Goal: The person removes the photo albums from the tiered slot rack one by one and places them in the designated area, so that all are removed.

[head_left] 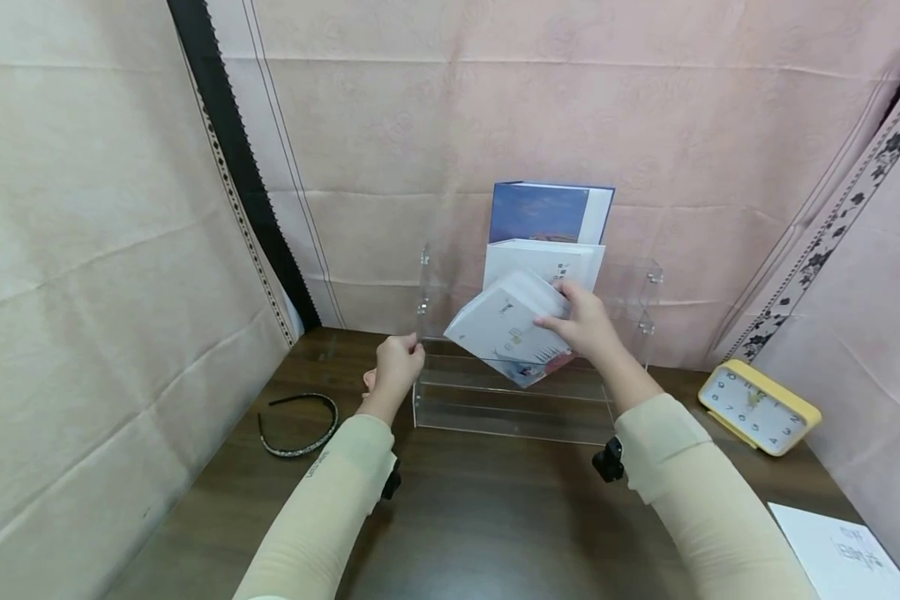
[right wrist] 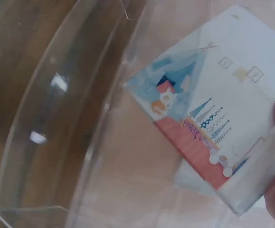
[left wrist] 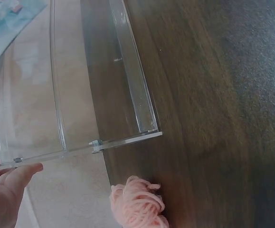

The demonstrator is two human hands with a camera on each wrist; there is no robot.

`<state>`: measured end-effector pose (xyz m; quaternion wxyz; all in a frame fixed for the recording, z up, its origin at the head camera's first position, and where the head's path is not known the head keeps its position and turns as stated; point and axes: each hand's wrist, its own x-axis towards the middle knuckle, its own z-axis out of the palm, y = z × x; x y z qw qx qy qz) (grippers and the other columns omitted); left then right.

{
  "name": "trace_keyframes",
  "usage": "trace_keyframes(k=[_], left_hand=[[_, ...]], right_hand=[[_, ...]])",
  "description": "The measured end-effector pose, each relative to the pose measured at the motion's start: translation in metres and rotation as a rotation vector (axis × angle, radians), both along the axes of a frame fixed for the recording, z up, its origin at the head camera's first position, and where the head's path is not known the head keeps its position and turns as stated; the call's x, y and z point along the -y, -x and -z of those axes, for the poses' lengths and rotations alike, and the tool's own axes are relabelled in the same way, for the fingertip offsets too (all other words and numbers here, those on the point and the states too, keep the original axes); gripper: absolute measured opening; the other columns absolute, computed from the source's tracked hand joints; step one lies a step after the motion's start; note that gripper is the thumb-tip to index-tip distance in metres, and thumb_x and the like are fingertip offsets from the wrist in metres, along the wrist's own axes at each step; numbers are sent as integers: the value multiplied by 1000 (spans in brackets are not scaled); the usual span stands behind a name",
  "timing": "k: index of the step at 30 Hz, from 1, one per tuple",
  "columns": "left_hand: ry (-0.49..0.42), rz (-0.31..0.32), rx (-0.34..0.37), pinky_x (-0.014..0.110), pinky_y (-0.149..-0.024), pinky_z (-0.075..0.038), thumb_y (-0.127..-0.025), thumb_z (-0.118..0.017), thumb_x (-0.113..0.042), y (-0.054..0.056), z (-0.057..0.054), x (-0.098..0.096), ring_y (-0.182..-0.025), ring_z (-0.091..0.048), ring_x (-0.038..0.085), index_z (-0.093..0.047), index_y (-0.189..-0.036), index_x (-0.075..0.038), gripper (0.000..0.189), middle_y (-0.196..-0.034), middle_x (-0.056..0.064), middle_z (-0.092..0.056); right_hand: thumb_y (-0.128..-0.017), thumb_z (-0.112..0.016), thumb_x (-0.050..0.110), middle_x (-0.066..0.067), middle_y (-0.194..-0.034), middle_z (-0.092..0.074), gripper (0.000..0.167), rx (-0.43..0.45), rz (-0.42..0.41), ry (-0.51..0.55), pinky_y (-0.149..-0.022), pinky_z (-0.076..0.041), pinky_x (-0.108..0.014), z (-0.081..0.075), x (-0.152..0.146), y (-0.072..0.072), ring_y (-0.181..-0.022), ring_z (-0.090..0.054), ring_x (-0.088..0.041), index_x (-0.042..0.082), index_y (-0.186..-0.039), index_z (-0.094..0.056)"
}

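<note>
My right hand (head_left: 588, 323) grips a white book (head_left: 504, 321) with an illustrated cover, tilted cornerwise over a clear acrylic rack (head_left: 510, 429). In the right wrist view, the book's cover (right wrist: 222, 90) shows a blue-and-red picture along its lower edge, partly behind the clear panel. At the rack's left side, my left hand (head_left: 399, 367) pinches the side panel; its thumb and fingers lie on either side of that edge in the left wrist view. Behind the held book stand another white book (head_left: 521, 257) and a taller blue-covered book (head_left: 537, 212).
A ball of pink yarn (left wrist: 138, 203) lies just left of the rack. Farther left is a dark headband (head_left: 288, 454). A yellow-framed clock (head_left: 757, 408) stands at the right, and a white booklet (head_left: 840, 550) lies near the right front. Cloth curtains surround the brown table.
</note>
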<state>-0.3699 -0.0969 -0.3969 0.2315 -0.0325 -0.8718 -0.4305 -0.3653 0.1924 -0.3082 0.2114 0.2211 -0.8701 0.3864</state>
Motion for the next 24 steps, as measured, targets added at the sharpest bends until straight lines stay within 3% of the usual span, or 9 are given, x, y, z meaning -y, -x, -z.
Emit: trace_keyframes(k=[3,7,11,15,18,21,24], left_hand=[[-18,-2,-5,41,-67,-50,-85,-59,-3,-1,-2,-1,-72,-58,29,-73,-88,2,15,-84,15,-69],[-23,4,-12,43,-73,-51,-85,-59,-3,-2,-3,-1,-81,-61,31,-72,-101,2,21,-97,19,-68],[-23,11,2,43,-75,-51,-85,-60,-4,-2,-1,1,-84,-62,31,-70,-104,2,23,-102,19,-67],[-21,10,9,42,-75,-51,-85,-59,-4,1,2,0,-82,-61,31,-71,-103,1,22,-100,18,-68],[-26,21,24,41,-74,-52,-86,-58,-5,2,2,-2,-82,-61,30,-70,-105,1,23,-104,19,-67],[-27,32,28,41,-76,-51,-86,-58,-5,2,0,-1,-88,-62,31,-68,-110,2,26,-109,20,-64],[-18,31,18,43,-79,-50,-85,-58,-4,2,0,2,-91,-62,33,-68,-109,3,26,-109,21,-64]], right_hand=[[-77,-76,9,-17,-104,-59,37,-9,-51,-38,-73,-48,-47,-16,6,-2,-90,-57,-32,1,-105,-53],[-76,-77,7,-18,-102,-61,37,-67,-3,19,-72,-50,-45,-32,2,-8,-89,-58,-32,-1,-103,-53],[-76,-77,8,-18,-102,-61,40,-67,95,186,-71,-54,-37,-44,-17,-25,-89,-60,-27,-4,-105,-52],[-78,-75,12,-10,-100,-63,39,51,170,437,-67,-54,-26,-52,-53,-56,-83,-63,-14,0,-107,-52],[-75,-76,2,-2,-88,-67,30,109,150,695,-59,-54,-25,-48,-85,-81,-73,-64,-9,2,-98,-56],[-70,-77,-8,2,-79,-69,33,174,143,910,-54,-53,-26,-34,-117,-106,-65,-66,-11,5,-94,-59],[-70,-77,-8,4,-80,-71,43,290,195,985,-52,-54,-29,-7,-147,-131,-64,-66,-14,11,-103,-57]])
